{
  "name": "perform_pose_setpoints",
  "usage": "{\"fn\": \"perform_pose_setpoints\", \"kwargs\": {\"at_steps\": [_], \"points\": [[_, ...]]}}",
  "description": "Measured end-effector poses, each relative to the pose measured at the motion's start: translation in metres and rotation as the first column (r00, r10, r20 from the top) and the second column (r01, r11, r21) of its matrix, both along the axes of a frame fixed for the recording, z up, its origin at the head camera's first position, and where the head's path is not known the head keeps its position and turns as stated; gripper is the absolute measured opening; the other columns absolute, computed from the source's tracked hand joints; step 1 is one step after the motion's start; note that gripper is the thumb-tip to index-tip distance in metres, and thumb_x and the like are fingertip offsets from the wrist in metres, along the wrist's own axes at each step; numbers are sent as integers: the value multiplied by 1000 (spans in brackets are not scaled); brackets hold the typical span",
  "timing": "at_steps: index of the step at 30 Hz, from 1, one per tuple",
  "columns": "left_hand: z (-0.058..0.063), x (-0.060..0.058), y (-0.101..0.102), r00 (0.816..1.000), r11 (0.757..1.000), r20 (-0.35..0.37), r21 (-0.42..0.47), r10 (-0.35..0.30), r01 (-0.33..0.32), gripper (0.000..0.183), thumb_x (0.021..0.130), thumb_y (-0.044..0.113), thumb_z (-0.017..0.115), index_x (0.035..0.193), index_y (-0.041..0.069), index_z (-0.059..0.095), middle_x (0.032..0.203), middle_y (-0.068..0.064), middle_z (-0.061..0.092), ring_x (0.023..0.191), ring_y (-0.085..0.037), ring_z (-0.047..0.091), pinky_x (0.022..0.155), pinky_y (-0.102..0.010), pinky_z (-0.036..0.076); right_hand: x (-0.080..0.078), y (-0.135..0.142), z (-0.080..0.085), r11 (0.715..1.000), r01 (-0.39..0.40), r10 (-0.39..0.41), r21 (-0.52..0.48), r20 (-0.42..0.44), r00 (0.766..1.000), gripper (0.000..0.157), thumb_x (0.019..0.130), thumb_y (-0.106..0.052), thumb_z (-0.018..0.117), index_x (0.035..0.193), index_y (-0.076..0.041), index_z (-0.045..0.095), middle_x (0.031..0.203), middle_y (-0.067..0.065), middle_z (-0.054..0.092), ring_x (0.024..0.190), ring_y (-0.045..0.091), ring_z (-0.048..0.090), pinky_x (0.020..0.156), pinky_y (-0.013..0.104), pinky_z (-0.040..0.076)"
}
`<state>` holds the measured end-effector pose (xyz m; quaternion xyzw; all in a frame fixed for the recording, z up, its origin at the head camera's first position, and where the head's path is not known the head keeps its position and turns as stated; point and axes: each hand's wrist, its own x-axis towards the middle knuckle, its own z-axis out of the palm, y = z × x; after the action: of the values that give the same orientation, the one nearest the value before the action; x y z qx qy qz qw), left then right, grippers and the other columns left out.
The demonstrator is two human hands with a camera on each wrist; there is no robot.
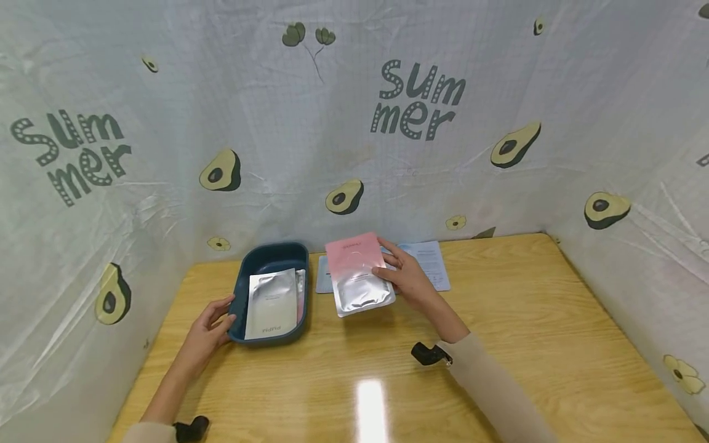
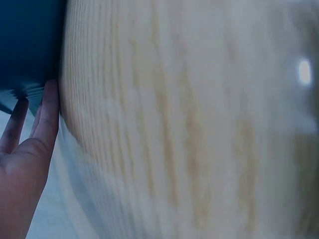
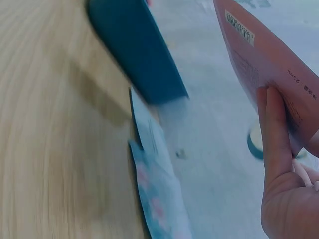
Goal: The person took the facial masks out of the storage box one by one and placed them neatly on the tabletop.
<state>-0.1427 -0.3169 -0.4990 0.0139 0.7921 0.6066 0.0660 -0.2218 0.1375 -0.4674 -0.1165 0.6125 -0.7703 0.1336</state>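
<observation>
My right hand (image 1: 410, 280) pinches a pink and silver sheet mask packet (image 1: 357, 261), thumb on its front and fingers behind. It is held tilted above the table, right of a dark blue plastic bin (image 1: 275, 248). In the right wrist view the packet's pink back (image 3: 271, 59) shows a barcode and small print. Inside the bin lies a cream and silver packet (image 1: 271, 307), over a partly hidden pink-edged one (image 1: 301, 292). At the bin's left side rests my left hand (image 1: 207, 329), its extended fingers (image 2: 48, 112) touching the outer wall.
Behind the held packet, light blue packets (image 1: 429, 261) lie along the table's back edge, partly covered from view. The wooden table (image 1: 498, 320) meets a white curtain (image 1: 266, 123) printed with avocados at the back and sides.
</observation>
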Motion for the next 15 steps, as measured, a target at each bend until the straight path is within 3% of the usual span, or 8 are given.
{"fn": "perform_pose_setpoints", "kwargs": {"at_steps": [7,15], "points": [[2,-1,-1,1000,1000,18,-24,11,-11,59,107,26,54,158,7,31,155,-25,32,114,4,53,83,-22,56,4,43,-5,997,73,-73,9,-4,997,75,99,-3,64,162,-22,27,155,20,45,80,8,70,51,19,44],[3,-2,-1,1000,999,17,-42,13,-13,60,107,27,55,158,8,31,155,-26,34,112,3,54,82,-23,56,7,76,-5,993,105,-106,45,21,994,77,101,-3,61,164,-23,21,160,19,37,98,15,72,67,28,59]]}}
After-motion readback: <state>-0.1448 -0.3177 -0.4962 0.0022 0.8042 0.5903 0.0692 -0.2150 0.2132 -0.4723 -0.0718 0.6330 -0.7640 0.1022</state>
